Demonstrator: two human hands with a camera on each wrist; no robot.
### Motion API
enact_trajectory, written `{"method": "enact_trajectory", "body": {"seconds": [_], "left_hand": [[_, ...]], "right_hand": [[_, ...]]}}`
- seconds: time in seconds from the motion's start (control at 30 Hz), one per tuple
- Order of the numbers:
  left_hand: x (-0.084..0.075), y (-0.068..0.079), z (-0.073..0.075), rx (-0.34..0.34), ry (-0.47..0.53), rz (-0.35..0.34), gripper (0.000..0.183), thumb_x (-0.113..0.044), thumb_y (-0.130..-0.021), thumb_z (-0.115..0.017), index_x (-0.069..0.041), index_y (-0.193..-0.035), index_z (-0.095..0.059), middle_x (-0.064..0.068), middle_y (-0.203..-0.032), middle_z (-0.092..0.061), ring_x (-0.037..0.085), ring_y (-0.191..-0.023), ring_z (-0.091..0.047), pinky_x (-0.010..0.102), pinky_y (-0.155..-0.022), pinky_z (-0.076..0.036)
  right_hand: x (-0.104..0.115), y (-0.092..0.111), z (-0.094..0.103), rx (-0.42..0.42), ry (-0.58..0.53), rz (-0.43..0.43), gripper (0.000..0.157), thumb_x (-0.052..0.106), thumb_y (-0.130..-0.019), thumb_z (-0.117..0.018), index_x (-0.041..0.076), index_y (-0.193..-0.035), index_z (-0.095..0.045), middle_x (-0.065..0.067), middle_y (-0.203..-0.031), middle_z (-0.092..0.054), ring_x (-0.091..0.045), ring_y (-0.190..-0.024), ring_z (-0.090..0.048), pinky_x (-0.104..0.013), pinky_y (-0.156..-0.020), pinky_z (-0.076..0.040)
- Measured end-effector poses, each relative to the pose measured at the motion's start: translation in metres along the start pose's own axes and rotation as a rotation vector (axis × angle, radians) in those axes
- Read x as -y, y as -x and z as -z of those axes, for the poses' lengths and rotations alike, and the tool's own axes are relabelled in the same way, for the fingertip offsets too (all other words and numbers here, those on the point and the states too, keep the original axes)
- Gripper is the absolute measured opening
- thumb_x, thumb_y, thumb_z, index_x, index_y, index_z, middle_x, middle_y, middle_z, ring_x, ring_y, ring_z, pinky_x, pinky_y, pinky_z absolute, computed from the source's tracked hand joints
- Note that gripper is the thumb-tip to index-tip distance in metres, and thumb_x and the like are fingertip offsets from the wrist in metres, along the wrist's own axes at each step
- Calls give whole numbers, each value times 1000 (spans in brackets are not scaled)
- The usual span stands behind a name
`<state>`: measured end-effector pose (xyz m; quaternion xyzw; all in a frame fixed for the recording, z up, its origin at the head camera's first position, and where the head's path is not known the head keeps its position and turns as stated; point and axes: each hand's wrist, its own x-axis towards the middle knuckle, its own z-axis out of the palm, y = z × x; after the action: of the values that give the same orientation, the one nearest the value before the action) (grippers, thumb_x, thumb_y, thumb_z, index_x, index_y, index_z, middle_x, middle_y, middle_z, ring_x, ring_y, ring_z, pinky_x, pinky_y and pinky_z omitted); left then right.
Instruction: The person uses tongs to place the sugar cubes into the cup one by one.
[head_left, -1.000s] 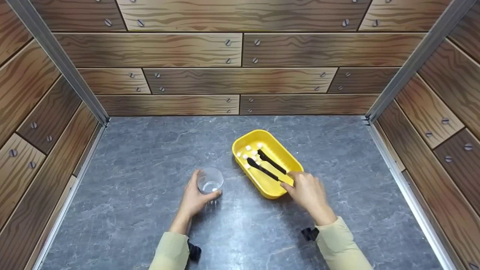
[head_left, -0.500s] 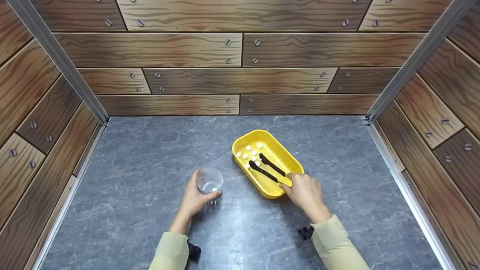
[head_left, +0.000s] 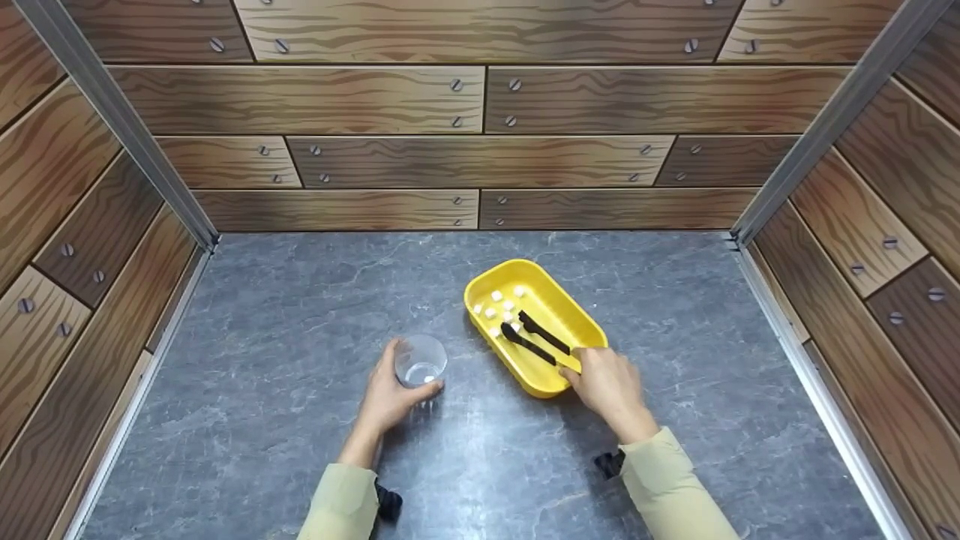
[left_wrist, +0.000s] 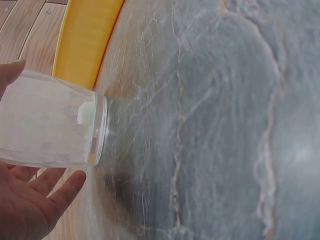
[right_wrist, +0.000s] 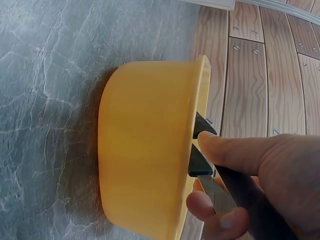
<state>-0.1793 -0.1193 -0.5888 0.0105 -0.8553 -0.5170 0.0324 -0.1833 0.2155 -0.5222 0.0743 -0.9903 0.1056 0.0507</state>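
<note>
My left hand (head_left: 386, 394) holds a clear cup (head_left: 421, 356) around its side, thumb and fingers on opposite sides. The left wrist view shows one white cube (left_wrist: 86, 113) at the bottom of this cup. In my right hand (head_left: 611, 382) is a pair of tongs (head_left: 536, 349) with black tips, gripped by its handles. The tips reach down into a yellow tray (head_left: 570, 311), spread apart beside several small white cubes (head_left: 491, 313) at its far left end. From the right wrist, the tongs' dark handle (right_wrist: 252, 210) crosses the tray's rim under my thumb.
A grey marbled tabletop (head_left: 285, 337) lies under everything. Wood-patterned panels (head_left: 480, 161) enclose the back and both sides, with metal rails (head_left: 112, 127) at the corners. The cup stands left of the tray, with a strip of tabletop between them.
My right hand has shifted slightly left, and the tongs' tips have drawn back a little and come closer together. The left hand and the cup have stayed in place.
</note>
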Motion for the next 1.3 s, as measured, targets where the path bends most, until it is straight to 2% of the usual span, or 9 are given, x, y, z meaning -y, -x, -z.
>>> {"method": "enact_trajectory", "body": {"seconds": [0.4,0.77,1.1,1.3], "left_hand": [[0,0,0,-5,2,-8,103,-39,-68,-89,0,-147,-35,19,-140,-50,38,-129,-45,50,-107,-36],[1,0,-1,-10,4,-12,103,-38,-67,-90,-1,-146,-36,19,-140,-49,38,-129,-45,51,-108,-35],[0,1,0,-8,15,-34,102,-38,-68,-90,0,-145,-36,19,-139,-51,38,-128,-47,50,-107,-36],[0,0,0,-12,23,-38,99,-38,-67,-90,-2,-143,-39,18,-137,-52,37,-127,-48,50,-106,-37]], "right_hand": [[1,-3,-1,11,3,5,27,34,-84,-77,9,-93,-73,-12,-77,-66,-34,-59,-60,-46,-48,-48],[0,-3,-2,35,-1,-5,30,33,-84,-77,8,-100,-74,-14,-82,-69,-32,-59,-60,-45,-49,-48],[0,-1,-3,-11,-10,24,19,28,-84,-78,10,-85,-73,-11,-73,-66,-35,-58,-60,-48,-48,-47],[-1,0,-5,-23,-15,32,20,29,-85,-77,9,-90,-75,-13,-79,-69,-36,-59,-61,-49,-49,-47]]}}
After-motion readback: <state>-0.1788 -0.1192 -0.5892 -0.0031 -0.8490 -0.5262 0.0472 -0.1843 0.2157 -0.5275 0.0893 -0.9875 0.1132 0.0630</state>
